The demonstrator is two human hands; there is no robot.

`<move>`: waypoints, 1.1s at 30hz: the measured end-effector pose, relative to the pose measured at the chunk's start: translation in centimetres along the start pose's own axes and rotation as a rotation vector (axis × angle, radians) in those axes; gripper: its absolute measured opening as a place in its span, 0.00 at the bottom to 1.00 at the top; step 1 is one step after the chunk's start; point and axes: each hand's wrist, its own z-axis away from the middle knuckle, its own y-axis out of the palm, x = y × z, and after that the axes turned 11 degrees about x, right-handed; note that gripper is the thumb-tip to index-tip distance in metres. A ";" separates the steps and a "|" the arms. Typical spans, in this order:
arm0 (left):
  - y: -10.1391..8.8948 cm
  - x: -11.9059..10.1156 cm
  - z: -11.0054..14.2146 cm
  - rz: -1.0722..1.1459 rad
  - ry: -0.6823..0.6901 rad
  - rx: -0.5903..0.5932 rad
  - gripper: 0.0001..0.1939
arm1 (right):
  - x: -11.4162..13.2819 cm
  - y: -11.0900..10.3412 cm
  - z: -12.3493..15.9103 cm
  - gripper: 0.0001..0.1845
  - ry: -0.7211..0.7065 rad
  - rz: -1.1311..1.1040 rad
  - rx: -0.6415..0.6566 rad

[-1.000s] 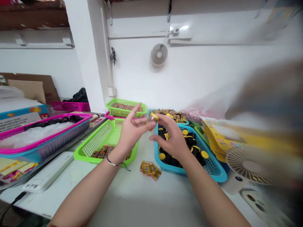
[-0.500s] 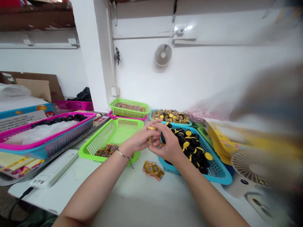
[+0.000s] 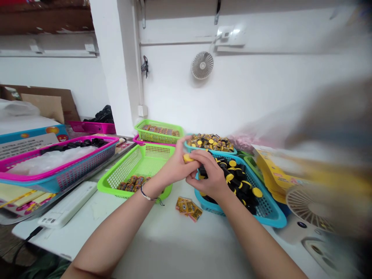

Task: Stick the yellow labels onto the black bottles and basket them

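In front of me, both hands meet around a small yellow-capped container; its yellow cap [image 3: 187, 158] shows between the fingers, and its body is mostly hidden. My left hand [image 3: 176, 164] is closed on it from the left, with a cord bracelet on the wrist. My right hand [image 3: 210, 174] grips it from the right, fingers bent. Beneath the hands, a few gold patterned labels [image 3: 188, 207] lie on the white table. Left of them, a green basket [image 3: 109, 184] holds several wrapped containers [image 3: 133, 183]. A blue basket [image 3: 273, 221] at right holds black containers with yellow caps [image 3: 232, 176].
Behind stand a green basket [image 3: 158, 136] of wrapped pieces and a blue basket [image 3: 190, 148] of gold-and-yellow pieces. At left are a pink-rimmed basket [image 3: 66, 183] and a white power strip [image 3: 68, 203]. A small fan [image 3: 308, 207] and yellow packaging [image 3: 270, 174] are at right.
My fingers have shifted around the container, and the left hand now covers its patterned side. The left thumb and fingers have turned; the labels and baskets stay in place.
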 end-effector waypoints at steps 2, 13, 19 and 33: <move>0.0 -0.2 0.1 -0.014 -0.003 -0.011 0.45 | 0.0 0.0 0.0 0.31 0.029 -0.037 -0.003; 1.1 -0.4 0.4 -0.148 0.125 -0.091 0.40 | 0.0 -1.0 -0.1 0.31 -0.112 0.087 0.004; -0.1 -1.3 0.9 -0.252 0.148 -0.095 0.37 | -0.2 -1.5 -0.4 0.30 -0.128 0.155 0.041; 0.1 -1.8 1.2 -0.037 0.163 -0.200 0.44 | -0.1 -1.8 -0.2 0.31 -0.129 0.128 0.063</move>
